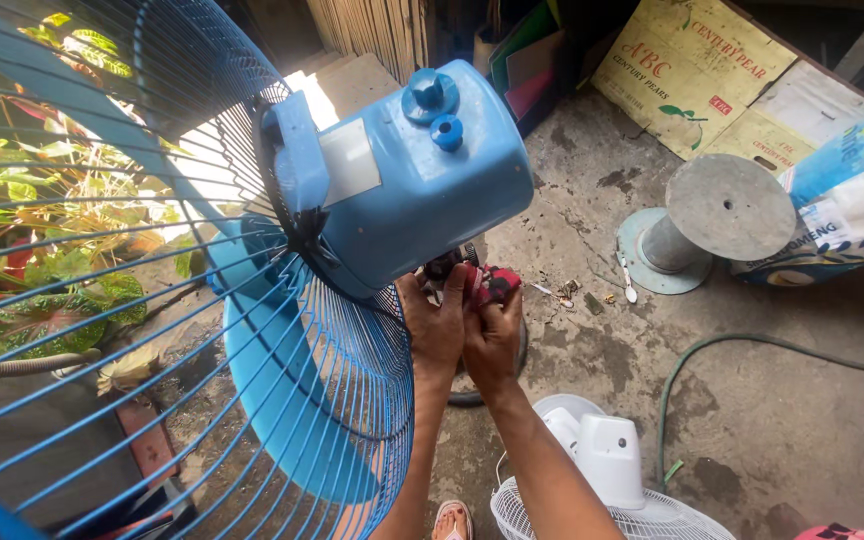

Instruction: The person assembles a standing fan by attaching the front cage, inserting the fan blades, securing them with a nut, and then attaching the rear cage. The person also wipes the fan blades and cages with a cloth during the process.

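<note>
A blue fan fills the left of the head view, with a blue motor housing (422, 175), two knobs on top and a wire guard (152, 330) over blue blades. Under the housing, both hands meet at the neck joint. My left hand (432, 325) is closed on a dark fitting below the motor. My right hand (494, 335) presses beside it, fingers wrapped on a red and black patterned cloth (490, 285). What lies behind the fingers is hidden.
A grey round metal stand base (712, 220) lies tipped on the concrete floor, beside a printed sack (852, 200) and cardboard boxes (702, 70). A green hose (752, 345) curves right. A white fan (602, 480) sits below. Leafy plants (42, 220) are left. A sandalled foot (452, 520) shows.
</note>
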